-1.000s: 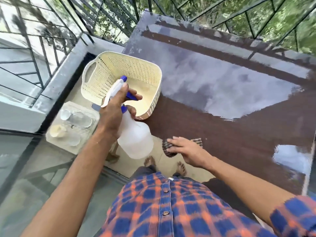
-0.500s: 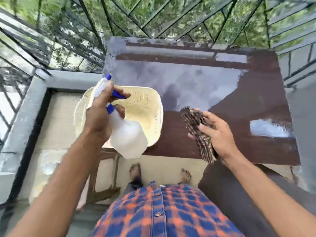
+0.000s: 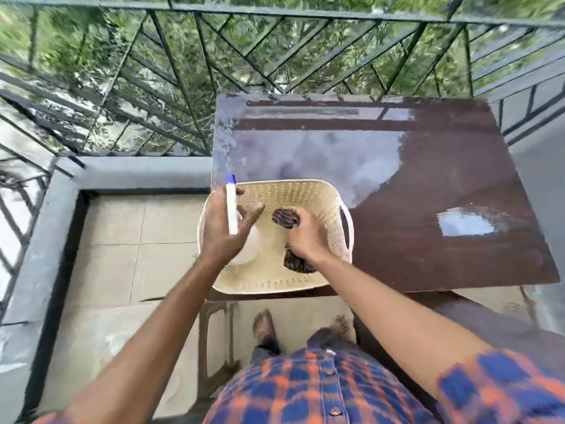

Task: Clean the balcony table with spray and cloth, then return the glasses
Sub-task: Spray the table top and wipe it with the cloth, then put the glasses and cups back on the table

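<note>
**Over the basket: tools going away, glasses still to come**

Over the cream basket (image 3: 333, 206) at the near-left corner of the tabletop (image 3: 428, 240), I judge the wiping finished: the surface shines wet and nothing else sits on it. My left hand (image 3: 223, 231) wraps the spray bottle (image 3: 231, 206), fingers (image 3: 252, 211) loosely curled round its neck. My right hand (image 3: 305, 237) is clenched on the dark cloth (image 3: 286, 218), lowered inside the basket. No glasses show in this view, so returning them remains
</note>
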`<state>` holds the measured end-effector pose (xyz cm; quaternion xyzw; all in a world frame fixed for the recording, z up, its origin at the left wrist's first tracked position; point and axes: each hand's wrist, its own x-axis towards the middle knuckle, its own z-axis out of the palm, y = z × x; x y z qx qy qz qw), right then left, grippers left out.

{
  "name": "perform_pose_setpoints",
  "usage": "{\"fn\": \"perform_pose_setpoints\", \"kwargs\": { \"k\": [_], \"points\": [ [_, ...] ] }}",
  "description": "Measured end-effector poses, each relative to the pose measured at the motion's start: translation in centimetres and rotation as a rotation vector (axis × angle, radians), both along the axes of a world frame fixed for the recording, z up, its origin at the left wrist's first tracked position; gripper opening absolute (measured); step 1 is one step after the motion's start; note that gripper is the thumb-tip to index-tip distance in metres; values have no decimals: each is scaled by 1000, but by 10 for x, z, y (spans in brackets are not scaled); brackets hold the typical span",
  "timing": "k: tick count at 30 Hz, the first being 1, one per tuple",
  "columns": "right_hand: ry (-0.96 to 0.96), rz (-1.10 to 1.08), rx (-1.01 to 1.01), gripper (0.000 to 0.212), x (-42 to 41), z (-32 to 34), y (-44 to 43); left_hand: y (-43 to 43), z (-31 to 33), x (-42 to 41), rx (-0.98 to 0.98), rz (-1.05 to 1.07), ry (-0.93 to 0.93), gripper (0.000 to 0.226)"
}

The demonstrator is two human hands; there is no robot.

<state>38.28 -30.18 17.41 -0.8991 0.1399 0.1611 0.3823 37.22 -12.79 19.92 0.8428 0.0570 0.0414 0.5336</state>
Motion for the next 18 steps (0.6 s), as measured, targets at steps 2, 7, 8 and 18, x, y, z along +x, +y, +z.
{"fn": "perform_pose_setpoints", "kwargs": {
  "k": [2,7,8,18],
  "points": [
    [-28,59,-96,50,1,-13,2,-1,-5,-2,37,-32,-13,43],
    [109,225,-267,65,-3,-30,0,2,-15,-7,-3,-68,36,57],
    [113,236,-268,65,-3,-31,-1,4,-17,-9,11,-85,54,60],
    [91,212,-245,42,10,-6,-6,26,-14,-20,172,-222,59,71]
  ]
}}
